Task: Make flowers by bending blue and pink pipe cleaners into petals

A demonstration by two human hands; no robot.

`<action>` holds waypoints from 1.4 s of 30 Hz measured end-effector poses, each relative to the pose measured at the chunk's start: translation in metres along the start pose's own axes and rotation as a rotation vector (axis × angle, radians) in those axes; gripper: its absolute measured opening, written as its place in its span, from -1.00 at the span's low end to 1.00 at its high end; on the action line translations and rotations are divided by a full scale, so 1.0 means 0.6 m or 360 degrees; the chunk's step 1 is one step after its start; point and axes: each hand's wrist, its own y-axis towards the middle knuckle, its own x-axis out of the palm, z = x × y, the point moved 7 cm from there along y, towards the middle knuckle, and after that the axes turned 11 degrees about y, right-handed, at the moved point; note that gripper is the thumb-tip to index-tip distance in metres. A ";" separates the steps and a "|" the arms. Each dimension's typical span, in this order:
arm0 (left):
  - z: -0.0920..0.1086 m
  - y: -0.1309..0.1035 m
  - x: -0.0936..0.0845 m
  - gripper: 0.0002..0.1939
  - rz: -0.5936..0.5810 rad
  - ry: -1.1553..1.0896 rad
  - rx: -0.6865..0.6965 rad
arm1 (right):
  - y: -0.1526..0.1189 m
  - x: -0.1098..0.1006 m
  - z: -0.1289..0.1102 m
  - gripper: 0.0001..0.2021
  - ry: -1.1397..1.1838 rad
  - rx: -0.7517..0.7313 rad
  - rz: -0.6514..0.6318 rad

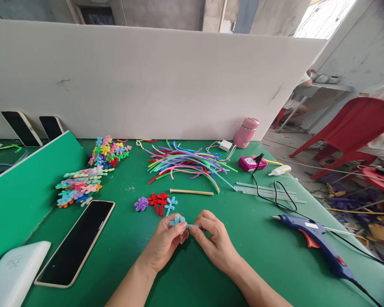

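Note:
Between my hands is a light blue pipe-cleaner flower [175, 220], held low over the green table. My left hand [168, 238] pinches it by its looped petals. The fingers of my right hand [213, 238] are closed on its short stem, which points right. Just beyond my hands lie a purple pipe-cleaner flower [141, 204], two red pipe-cleaner flowers [158, 202] and another light blue one [170, 205]. A thin tan stick [192, 192] lies crosswise behind them. Farther back spreads a pile of loose, many-coloured pipe cleaners [188, 162].
Finished-looking flowers [109, 151] are heaped at the left near a green divider [35, 187]. A phone [77, 243] and white power bank [17, 273] lie left. On the right are a blue glue gun [320, 243], clear glue sticks [269, 192], a black cable and a pink bottle [246, 133].

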 end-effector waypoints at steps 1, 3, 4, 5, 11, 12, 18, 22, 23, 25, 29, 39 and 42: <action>0.002 0.000 -0.001 -0.77 0.0015 0.0053 0.0015 | 0.000 0.003 0.009 -0.71 0.0163 0.0132 -0.0017; 0.007 -0.001 -0.003 -0.78 0.0042 0.0187 0.0067 | -0.003 0.012 0.028 -0.68 0.0510 0.0412 -0.0036; 0.011 -0.002 -0.003 -0.78 0.0057 0.0261 0.0103 | -0.006 0.018 0.037 -0.67 0.0691 0.0559 -0.0032; 0.015 -0.003 -0.003 -0.78 0.0075 0.0332 0.0142 | -0.009 0.024 0.046 -0.67 0.0873 0.0701 -0.0019; 0.030 -0.006 0.000 -0.75 0.0118 0.0500 0.0280 | -0.024 0.057 0.062 -0.71 0.1866 0.1257 0.0142; 0.030 -0.005 0.000 -0.74 0.0106 0.0499 0.0286 | -0.025 0.061 0.061 -0.72 0.1962 0.1293 0.0145; 0.015 0.004 -0.010 -0.83 0.0185 0.0285 0.0195 | -0.019 0.055 0.066 -0.70 0.1761 0.1102 0.0158; 0.013 0.007 -0.007 -0.87 0.0110 0.0106 0.0192 | -0.011 0.038 0.062 -0.66 0.1265 0.0832 0.0132; 0.014 0.007 -0.006 -0.88 0.0093 0.0088 0.0194 | -0.009 0.033 0.061 -0.65 0.1181 0.0786 0.0145; 0.014 0.007 -0.008 -0.90 0.0099 0.0058 0.0185 | -0.007 0.028 0.058 -0.64 0.1079 0.0736 0.0159; 0.010 0.008 -0.014 -0.85 0.0139 -0.0013 0.0155 | -0.006 0.028 0.055 -0.64 0.0943 0.0673 0.0104; 0.002 0.008 -0.020 -0.90 0.0215 0.0248 0.0259 | 0.001 0.008 0.035 -0.75 0.0357 0.0337 0.0139; -0.001 0.006 -0.021 -0.85 0.0246 0.0454 0.0267 | 0.001 0.008 0.037 -0.72 0.0353 0.0329 0.0175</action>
